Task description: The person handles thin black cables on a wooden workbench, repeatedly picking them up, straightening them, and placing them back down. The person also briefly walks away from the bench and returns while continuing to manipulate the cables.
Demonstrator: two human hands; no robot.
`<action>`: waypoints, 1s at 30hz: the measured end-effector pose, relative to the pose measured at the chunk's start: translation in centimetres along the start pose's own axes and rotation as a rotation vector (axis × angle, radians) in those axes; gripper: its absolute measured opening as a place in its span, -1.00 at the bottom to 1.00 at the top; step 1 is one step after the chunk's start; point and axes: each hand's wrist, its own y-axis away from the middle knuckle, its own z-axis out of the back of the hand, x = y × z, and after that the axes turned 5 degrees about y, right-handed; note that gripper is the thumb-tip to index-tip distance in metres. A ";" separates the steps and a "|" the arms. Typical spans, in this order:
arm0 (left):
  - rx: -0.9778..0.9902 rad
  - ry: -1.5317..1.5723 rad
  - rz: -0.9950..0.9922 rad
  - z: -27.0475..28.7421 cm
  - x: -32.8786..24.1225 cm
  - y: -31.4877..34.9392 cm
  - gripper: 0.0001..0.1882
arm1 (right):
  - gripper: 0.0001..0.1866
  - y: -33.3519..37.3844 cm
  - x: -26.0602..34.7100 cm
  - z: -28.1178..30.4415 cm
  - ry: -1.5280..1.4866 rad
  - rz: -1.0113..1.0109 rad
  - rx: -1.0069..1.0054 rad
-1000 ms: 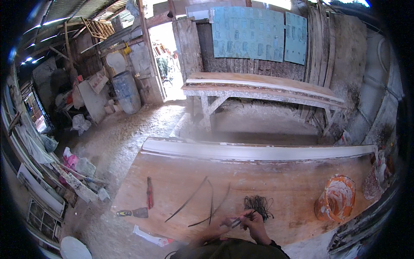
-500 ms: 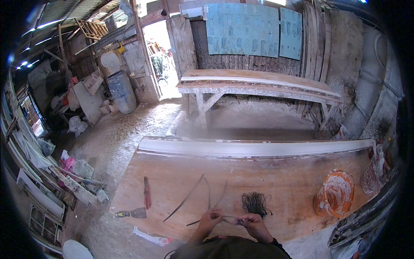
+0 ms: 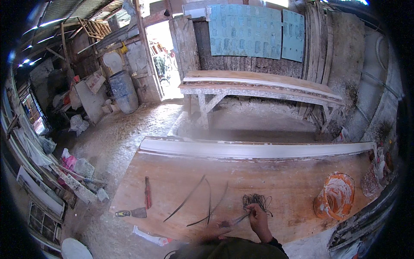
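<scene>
My right hand (image 3: 258,221) is closed in a pinch on a thin greyish strip (image 3: 240,218), just in front of a bundle of thin black strands (image 3: 255,200) on the wooden table. Lower and to the left, my left hand (image 3: 215,229) is smeared by motion near the strip's other end; its fingers do not show clearly. Several dark narrow strips, one a long curved strip (image 3: 186,199), lie on the tabletop left of the bundle. Farther left are a red-handled tool (image 3: 148,195) and a putty knife (image 3: 130,213) with a yellow and black handle.
A long white moulding (image 3: 258,150) runs along the table's far edge. An orange bucket (image 3: 318,203) smeared with white stands at the right. Beyond is a second bench (image 3: 263,90). A blue barrel (image 3: 123,92) and a doorway are at the back left.
Both hands were close together at the strip. The right hand has risen toward the black bundle, while the left has dropped slightly lower and blurred. The view has shifted a little.
</scene>
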 end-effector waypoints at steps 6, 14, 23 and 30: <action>-0.382 -0.142 -0.309 2.7 1.3 -1.8 -0.89 | -0.91 0.0 0.6 0.9 -0.183 0.183 0.011; -0.501 -0.234 -0.215 2.9 1.2 -2.0 -0.91 | -0.86 0.9 2.7 2.7 -0.991 -0.108 0.855; -0.378 -0.290 -0.234 2.5 1.7 -2.2 -0.93 | -0.91 1.0 0.7 1.4 -0.998 -0.238 0.668; 0.226 -0.199 -0.023 0.3 0.8 -1.1 -0.88 | -0.83 -0.1 -1.6 -0.9 -0.361 0.140 0.070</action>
